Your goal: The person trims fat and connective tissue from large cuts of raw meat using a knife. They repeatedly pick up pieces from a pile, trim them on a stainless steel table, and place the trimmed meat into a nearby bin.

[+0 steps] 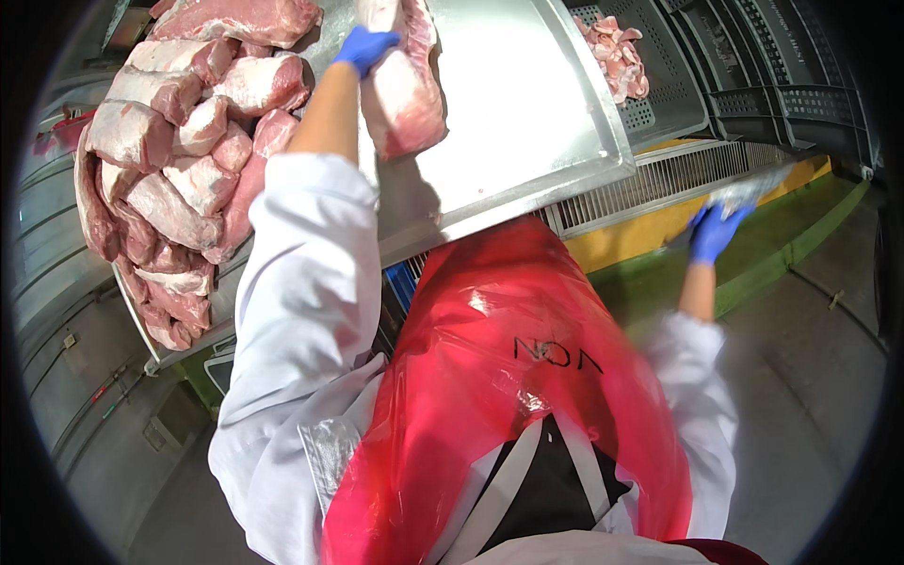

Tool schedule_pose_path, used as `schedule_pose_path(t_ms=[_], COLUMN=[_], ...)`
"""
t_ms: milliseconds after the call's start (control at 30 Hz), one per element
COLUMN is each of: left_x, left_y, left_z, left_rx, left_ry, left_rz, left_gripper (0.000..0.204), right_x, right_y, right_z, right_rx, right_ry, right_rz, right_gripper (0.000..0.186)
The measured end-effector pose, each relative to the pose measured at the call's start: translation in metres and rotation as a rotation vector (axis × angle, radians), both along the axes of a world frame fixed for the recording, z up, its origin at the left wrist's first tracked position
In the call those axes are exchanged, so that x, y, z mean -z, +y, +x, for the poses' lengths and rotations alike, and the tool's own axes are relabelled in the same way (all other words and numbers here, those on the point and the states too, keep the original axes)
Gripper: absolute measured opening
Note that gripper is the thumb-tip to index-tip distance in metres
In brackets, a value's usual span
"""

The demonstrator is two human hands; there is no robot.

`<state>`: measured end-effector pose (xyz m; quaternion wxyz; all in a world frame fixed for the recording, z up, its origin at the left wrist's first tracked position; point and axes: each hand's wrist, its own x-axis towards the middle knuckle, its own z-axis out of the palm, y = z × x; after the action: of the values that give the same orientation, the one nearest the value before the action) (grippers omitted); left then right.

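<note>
My left hand (365,49), in a blue glove, grips the left side of a long slab of pork loin (405,104), pale fat along it and pink flesh at the near end. The slab lies lengthwise on a metal work table (527,104). Off to the right, beyond the table's edge, my blue-gloved right hand (718,232) is closed round what looks like a knife (739,195). Motion smears its silvery blade, and the hand's fingers are blurred as well.
A large heap of pork pieces (174,202) covers the table's left side. Small trimmings (617,61) lie in a dark perforated crate (692,104) at the far right, with more crate walls behind. A grating (659,184) and yellow ledge (612,247) run below the table's right edge.
</note>
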<state>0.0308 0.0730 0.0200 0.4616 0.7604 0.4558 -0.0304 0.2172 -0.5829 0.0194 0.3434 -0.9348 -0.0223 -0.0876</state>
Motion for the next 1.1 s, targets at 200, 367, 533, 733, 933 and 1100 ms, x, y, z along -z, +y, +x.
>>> schedule_pose_path(t_ms=[200, 367, 533, 733, 933, 1100], left_x=[0.043, -0.001, -0.026, -0.033, -0.045, -0.125], left_y=[-0.008, -0.093, -0.073, -0.032, -0.033, -0.054], left_z=[-0.055, -0.024, -0.024, -0.051, -0.077, -0.044], left_rx=[-0.042, 0.429, 0.109, -0.053, -0.093, 0.044], left_ry=[-0.185, -0.13, -0.296, -0.475, -0.418, -0.589], left_rz=[-0.016, 1.011, 0.264, 0.079, 0.179, 0.179], left_gripper=[0.042, 0.049, 0.036, 0.027, 0.033, 0.032], right_x=[0.005, -0.02, 0.027, -0.002, -0.059, -0.036], right_y=[-0.146, -0.067, 0.136, 0.415, 0.392, 0.393], right_z=[-0.151, -0.119, -0.047, -0.061, -0.08, -0.098], right_rx=[-0.272, -0.288, -0.541, -0.938, -1.511, -1.615], right_ry=[0.455, 0.33, 0.591, 0.92, 1.268, 1.171], right_rz=[-0.393, -0.124, 0.572, 0.453, 0.093, -0.072], right_gripper=[0.066, 0.066, 0.073, 0.078, 0.071, 0.071])
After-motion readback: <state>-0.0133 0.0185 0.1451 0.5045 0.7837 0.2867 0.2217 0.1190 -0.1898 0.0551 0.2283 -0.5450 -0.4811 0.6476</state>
